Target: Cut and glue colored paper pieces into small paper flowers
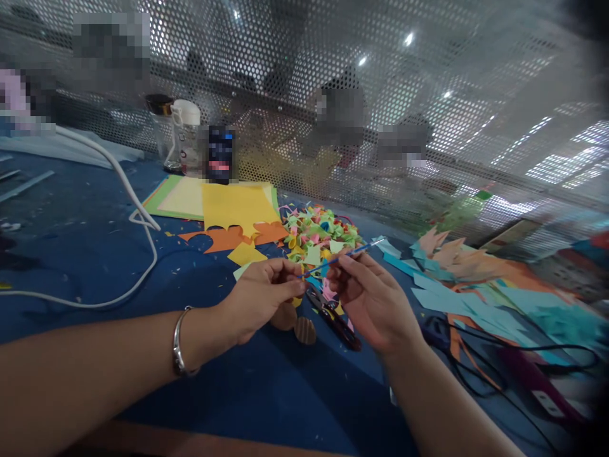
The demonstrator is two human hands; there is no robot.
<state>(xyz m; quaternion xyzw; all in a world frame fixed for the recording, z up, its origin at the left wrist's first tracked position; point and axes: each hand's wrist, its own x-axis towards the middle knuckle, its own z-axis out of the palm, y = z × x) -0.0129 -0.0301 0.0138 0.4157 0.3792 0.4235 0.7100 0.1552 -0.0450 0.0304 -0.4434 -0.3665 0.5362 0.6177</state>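
Observation:
A thin blue stick [352,252], paler at its far tip, runs between my hands and points up to the right. My left hand [266,285] pinches its lower end between thumb and fingertips. Further along, my right hand [373,295] has it between thumb and fingers. Dark-handled scissors [335,320] lie on the table below my hands, partly hidden by my fingers. Beside them is a round brown disc [305,331], with another brown piece [284,316] partly under my left hand. A heap of small coloured paper scraps [323,227] lies just beyond my hands.
Yellow sheets [238,203] and cut orange paper [226,240] lie behind my left hand. Pale blue strips [457,295], a purple device [533,381] and black cables are at right. A white cable [128,184], two bottles [187,136] and a phone [220,152] stand left, before a perforated screen.

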